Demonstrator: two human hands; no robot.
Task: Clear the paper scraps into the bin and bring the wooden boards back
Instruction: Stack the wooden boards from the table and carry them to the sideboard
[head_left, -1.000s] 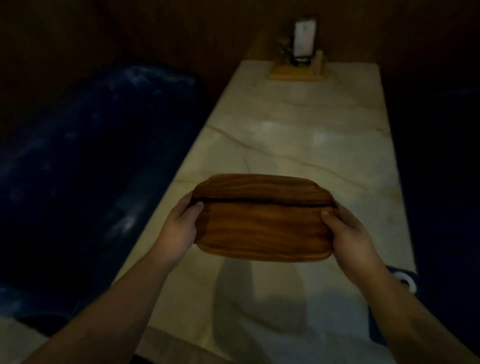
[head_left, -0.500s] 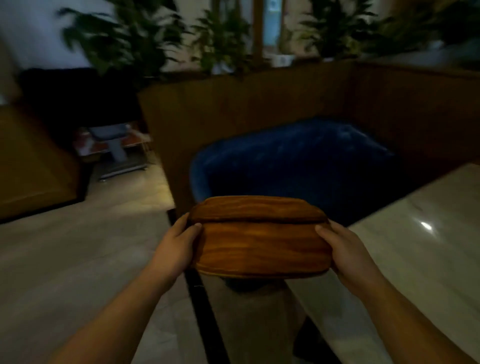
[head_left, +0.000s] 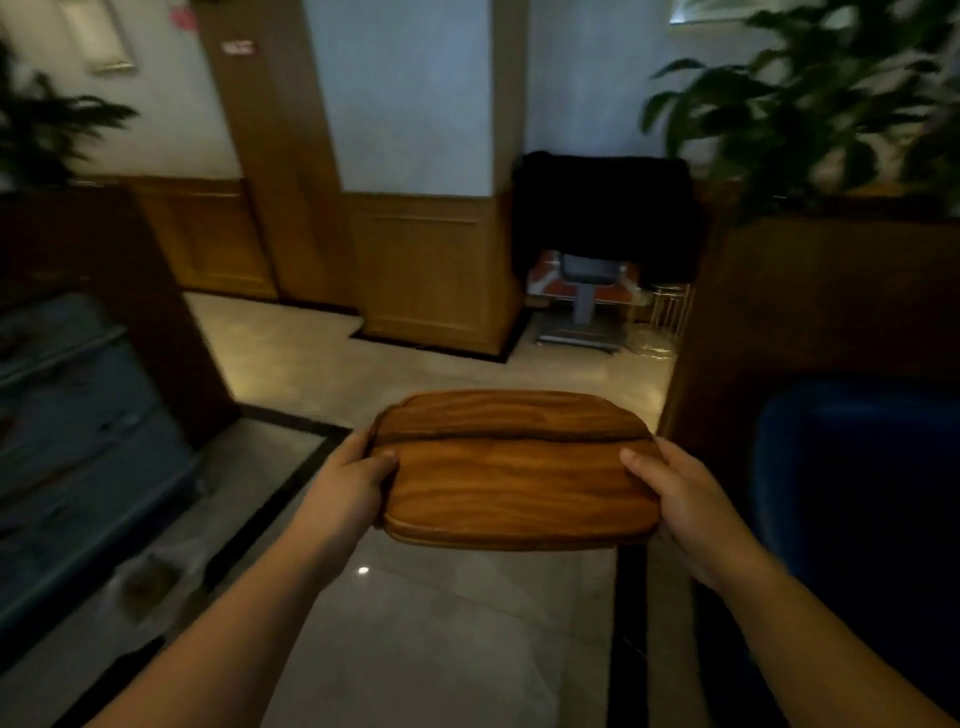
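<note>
Both hands are on the boards (head_left: 511, 483) here, two wooden ones stacked, with the top one sitting a bit nearer and the far edge of the lower one peeking out behind it. The left hand (head_left: 347, 486) grips the left short end, thumb lying on the top face and the rest of the fingers tucked underneath. The right hand (head_left: 680, 496) does the same on the right end, thumb on top, fingers wrapped under. So each hand is clamped on an edge, neither one spread out. The stack is held roughly level out in front of the chest, up in the air over the shiny tile floor (head_left: 415, 623), touching nothing else.

Around it: a blue seat (head_left: 857, 493) at the right, a greyish-blue one (head_left: 78, 441) at the left, a wood-panelled pillar (head_left: 431, 270) straight ahead, and a leafy plant (head_left: 810, 104) up in the right corner. The whole shot is pretty dim and a bit blurry at the edges.
</note>
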